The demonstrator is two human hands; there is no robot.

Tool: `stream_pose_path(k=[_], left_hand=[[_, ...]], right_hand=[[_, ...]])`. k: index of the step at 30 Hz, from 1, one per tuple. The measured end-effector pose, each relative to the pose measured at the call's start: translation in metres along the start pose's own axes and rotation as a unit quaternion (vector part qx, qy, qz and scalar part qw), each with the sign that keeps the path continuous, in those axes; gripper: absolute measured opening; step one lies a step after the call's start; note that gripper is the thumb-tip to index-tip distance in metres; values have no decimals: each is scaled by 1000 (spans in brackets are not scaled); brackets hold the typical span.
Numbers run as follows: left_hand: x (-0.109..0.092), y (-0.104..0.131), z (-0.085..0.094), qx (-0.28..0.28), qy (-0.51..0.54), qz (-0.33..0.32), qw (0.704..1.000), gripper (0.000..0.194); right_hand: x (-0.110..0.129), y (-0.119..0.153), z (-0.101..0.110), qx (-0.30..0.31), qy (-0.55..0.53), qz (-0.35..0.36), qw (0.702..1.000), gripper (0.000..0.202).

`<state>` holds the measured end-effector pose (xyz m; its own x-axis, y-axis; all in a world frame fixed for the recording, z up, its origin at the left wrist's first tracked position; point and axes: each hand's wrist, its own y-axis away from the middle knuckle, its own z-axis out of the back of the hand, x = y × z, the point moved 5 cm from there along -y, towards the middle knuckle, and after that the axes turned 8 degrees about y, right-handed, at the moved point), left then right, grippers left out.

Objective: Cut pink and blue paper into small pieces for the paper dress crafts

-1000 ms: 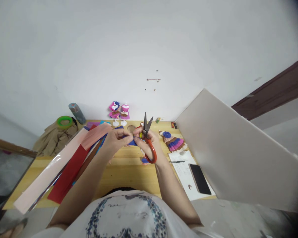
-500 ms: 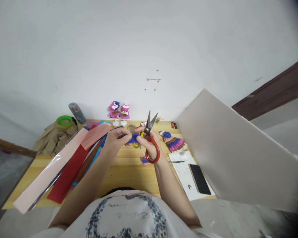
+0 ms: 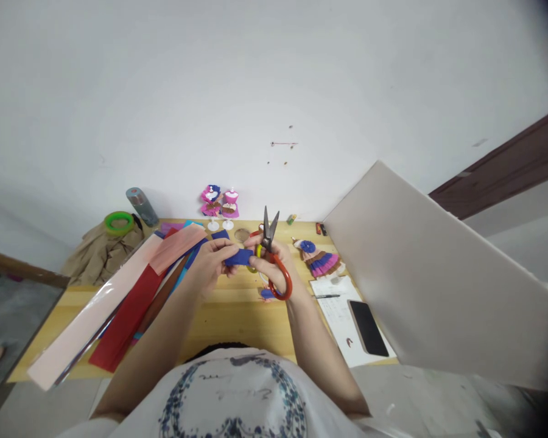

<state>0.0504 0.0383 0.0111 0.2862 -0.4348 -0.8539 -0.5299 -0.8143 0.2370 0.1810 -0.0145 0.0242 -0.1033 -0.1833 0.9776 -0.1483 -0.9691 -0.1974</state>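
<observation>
A small folded piece of blue crepe paper (image 3: 239,257) is stretched between my two hands above the table. My left hand (image 3: 214,258) pinches its left end between thumb and fingers. My right hand (image 3: 274,261) grips the right end with thumb and fingertips. Hooked in that same hand are scissors (image 3: 268,234) with red handles, their dark blades parted and pointing up toward the wall. Behind the right hand, rolls of tape are partly hidden. A blue paper bit with pinkish strands (image 3: 268,294) lies on the table below the hands.
Long crepe paper strips (image 3: 125,316) cover the table's left side. Two small dress forms (image 3: 229,204) stand at the back. On the right are a paper dress (image 3: 318,258), a written sheet with a pen, a phone (image 3: 368,328) and a white board (image 3: 438,280). A flask (image 3: 142,207) stands back left.
The blue paper shows more of its flat face between my hands. The scissors have tilted slightly left, with their blades a little closer together.
</observation>
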Motion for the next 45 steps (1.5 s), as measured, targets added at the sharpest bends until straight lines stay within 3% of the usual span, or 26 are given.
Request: stream_pose_path(k=[8,14,21,32,39,45], left_hand=[[5,2,5,32,2,-12,999,47],[-9,11,-7,28,-37,-59,997,40],[-14,9,-11,15,-99,-85,991,33],[-14,8,-1,-17,-21,-74,997,32],[-16,5,-6,-22,32,-72,997,27],[-36,4,1,-65,90,-127,986,25]], right_hand=[[-3,-4,-4,-48,-18,12,999,24],[-3,-7,-2,-71,-61,9,996,32],[-6,-8,-2,-104,-27,-20,994,33],[-2,-10,-6,-131,-47,-19,990,31],[-1,-13,-7,-111,-68,15,991,30],[-4,-1,-18,32,-18,31,999,43]])
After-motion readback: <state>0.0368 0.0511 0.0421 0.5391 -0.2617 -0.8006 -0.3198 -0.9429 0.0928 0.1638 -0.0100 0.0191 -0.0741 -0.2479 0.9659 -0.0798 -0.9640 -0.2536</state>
